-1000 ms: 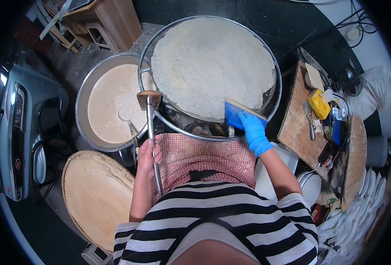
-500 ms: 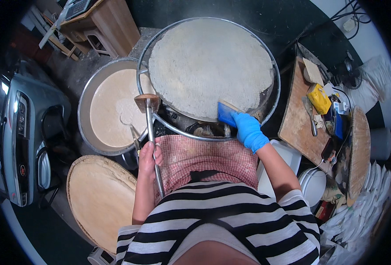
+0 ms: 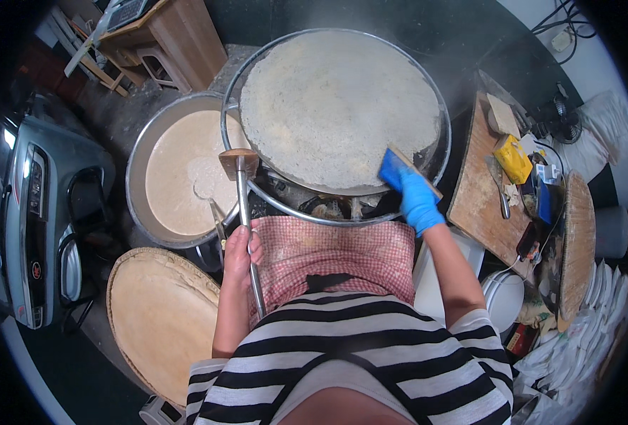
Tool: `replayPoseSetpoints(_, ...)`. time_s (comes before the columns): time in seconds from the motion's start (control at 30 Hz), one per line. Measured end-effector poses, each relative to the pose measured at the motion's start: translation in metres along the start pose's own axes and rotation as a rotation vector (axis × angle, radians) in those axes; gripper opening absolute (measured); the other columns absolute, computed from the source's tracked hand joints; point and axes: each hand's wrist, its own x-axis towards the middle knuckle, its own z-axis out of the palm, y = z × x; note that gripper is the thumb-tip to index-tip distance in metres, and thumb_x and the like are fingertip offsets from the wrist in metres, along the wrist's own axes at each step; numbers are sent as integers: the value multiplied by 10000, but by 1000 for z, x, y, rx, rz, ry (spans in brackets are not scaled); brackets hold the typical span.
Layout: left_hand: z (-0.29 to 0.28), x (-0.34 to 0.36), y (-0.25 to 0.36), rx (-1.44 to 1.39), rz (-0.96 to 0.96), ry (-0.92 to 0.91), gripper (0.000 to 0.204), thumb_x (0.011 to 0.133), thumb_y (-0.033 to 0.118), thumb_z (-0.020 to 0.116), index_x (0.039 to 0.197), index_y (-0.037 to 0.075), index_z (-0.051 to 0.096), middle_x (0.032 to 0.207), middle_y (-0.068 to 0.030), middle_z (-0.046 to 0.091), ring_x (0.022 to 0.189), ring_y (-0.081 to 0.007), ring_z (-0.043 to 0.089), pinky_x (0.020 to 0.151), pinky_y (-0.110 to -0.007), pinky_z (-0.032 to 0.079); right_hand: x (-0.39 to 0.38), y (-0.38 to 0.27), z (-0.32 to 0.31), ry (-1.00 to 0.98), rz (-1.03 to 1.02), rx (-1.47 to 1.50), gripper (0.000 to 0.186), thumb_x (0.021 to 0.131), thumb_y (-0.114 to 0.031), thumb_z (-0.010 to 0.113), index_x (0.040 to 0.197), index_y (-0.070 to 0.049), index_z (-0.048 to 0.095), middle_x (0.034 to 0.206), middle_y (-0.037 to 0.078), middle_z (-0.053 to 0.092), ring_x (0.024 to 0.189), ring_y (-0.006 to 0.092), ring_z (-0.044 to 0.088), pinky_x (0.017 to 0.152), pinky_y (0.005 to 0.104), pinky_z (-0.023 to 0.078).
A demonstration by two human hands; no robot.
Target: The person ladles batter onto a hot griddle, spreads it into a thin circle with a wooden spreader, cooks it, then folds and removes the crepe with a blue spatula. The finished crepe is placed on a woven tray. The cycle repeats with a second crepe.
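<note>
A large round griddle (image 3: 328, 106) is covered with a thin layer of pale batter, steam rising off it, inside a metal ring. My right hand (image 3: 419, 202), in a blue glove, grips a blue scraper (image 3: 393, 170) with a wooden edge against the batter's near right rim. Bare and closed, my left hand (image 3: 243, 248) holds the metal handle of a spreader (image 3: 239, 163). Its wooden head rests by the ring's left side, above the rim of a batter pot. That wide metal pot (image 3: 135, 177) contains beige batter (image 3: 179, 170) with a ladle handle (image 3: 218, 218) sticking out.
Below the pot, a stack of round flatbreads (image 3: 158, 312) lies at my left. On the right stands a wooden table (image 3: 480, 212) with a yellow packet (image 3: 512, 159), a spatula (image 3: 503, 198) and a phone (image 3: 526, 241). A grey-blue vehicle (image 3: 45, 219) is at far left.
My right hand has moved the scraper rightward along the griddle's near edge and turned it. The left hand and spreader stay nearly still. More steam shows at upper right.
</note>
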Motion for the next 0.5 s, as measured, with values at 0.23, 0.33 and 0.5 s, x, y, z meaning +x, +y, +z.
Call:
replayPoseSetpoints(0.23, 6, 2, -1, 11, -32, -19, 325, 947, 304, 419, 1089, 27, 512, 599, 22, 381, 441, -59, 345, 395, -191, 295, -37, -21, 10, -214, -37, 60, 524, 630, 56, 564, 1144, 2, 476, 1083, 237, 518, 982, 401, 512, 878, 421, 418)
replayPoseSetpoints(0.33, 5, 2, 1, 18, -25, -18, 327, 946, 302, 420, 1093, 23, 509, 598, 20, 385, 440, -60, 352, 395, -193, 301, -26, -4, -10, -75, -59, 128, 501, 636, 44, 576, 1124, -9, 482, 1036, 239, 528, 961, 409, 512, 842, 434, 430)
replayPoseSetpoints(0.5, 2, 2, -1, 28, 1, -14, 308, 952, 284, 401, 1098, 36, 509, 588, 29, 374, 417, -55, 357, 378, -193, 308, 17, -6, -9, -158, 25, 61, 400, 636, 51, 563, 1027, -4, 506, 950, 217, 571, 908, 402, 537, 801, 433, 450)
